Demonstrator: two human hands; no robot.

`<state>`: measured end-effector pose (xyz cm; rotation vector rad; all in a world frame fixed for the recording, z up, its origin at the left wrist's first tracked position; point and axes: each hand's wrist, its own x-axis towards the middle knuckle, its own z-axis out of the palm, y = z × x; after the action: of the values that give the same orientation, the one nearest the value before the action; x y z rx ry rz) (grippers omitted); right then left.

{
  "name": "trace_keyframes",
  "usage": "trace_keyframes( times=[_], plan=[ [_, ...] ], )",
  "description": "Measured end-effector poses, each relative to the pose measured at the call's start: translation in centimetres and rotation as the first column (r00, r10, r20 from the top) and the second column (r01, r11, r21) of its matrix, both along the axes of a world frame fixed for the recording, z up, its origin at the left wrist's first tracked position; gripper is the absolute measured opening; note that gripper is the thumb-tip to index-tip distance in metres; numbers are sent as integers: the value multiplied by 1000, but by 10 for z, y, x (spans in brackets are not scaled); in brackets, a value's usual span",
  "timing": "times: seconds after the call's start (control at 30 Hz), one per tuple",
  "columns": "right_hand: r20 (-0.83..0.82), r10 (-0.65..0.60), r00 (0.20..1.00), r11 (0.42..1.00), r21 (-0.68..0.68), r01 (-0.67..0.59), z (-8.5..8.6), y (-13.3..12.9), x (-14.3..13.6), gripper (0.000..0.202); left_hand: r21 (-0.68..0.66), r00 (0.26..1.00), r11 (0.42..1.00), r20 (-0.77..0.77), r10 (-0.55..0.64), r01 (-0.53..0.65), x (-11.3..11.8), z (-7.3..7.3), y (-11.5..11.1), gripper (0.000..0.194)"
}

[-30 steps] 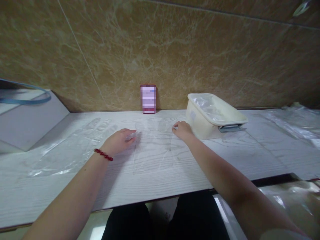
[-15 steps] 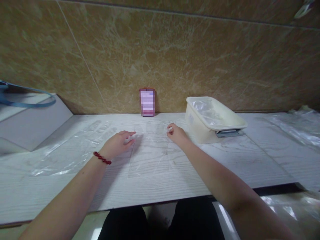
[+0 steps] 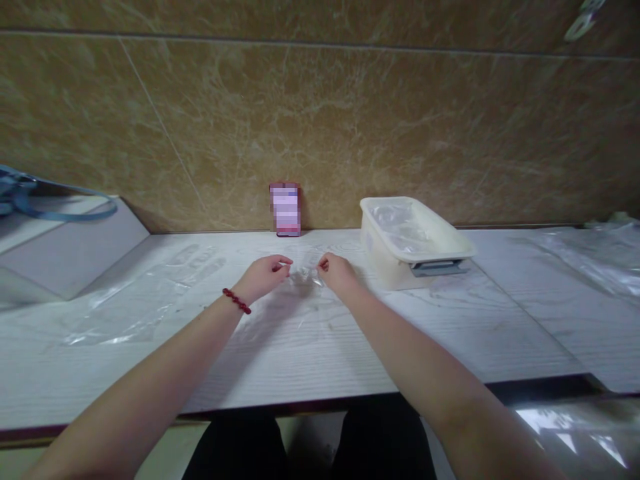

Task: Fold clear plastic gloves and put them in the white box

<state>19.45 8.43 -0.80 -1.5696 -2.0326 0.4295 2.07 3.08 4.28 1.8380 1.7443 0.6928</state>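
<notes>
A clear plastic bag (image 3: 306,275) lies between my hands over the white wood-grain table (image 3: 350,373), its upper part bunched. My left hand (image 3: 267,275), with a red bead bracelet at the wrist, is at the bag's left side, thumb and fingertips nearly together; whether they pinch the film is too small to tell. My right hand (image 3: 336,270) pinches the bag's right side between thumb and forefinger. The lower part of the bag is faint against the table.
A cream bin (image 3: 395,270) holding clear plastic stands right. A phone (image 3: 287,210) leans on the marbled wall. Flat clear bags (image 3: 150,300) lie left, near a white box (image 3: 95,247) with a blue strap. More clear plastic (image 3: 595,253) lies far right.
My hands have come closer together, and the film between them is now bunched instead of flat. My right thumb and forefinger have closed. The view has shifted slightly.
</notes>
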Motion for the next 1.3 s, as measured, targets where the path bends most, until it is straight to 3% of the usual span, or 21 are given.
trace_keyframes(
  times=[0.1,0.3,0.57,0.67,0.87,1.07,1.3],
  plan=[
    [47,-4,999,1000,6,4,3,-3,0,7,-169,970,985,234,70,-31,25,1,12,32],
    [144,5,990,1000,14,-7,12,-11,-1,10,-232,914,968,365,174,-92,46,-7,28,31],
    [130,43,991,999,19,-45,13,-13,-2,9,-125,925,989,360,123,-83,33,-24,33,31],
    [102,37,994,998,54,-43,12,-14,-2,17,-88,935,992,334,119,-94,27,-28,35,24],
    [157,5,988,999,37,-11,9,-18,-2,45,-67,902,992,415,122,-103,23,-27,34,17],
    [173,17,985,1000,-24,-13,10,-22,-3,42,-94,850,987,501,162,-133,19,-25,34,15],
    [106,42,993,998,-47,-37,13,-22,-3,38,-99,917,985,362,168,-141,8,-23,31,17]
  ],
)
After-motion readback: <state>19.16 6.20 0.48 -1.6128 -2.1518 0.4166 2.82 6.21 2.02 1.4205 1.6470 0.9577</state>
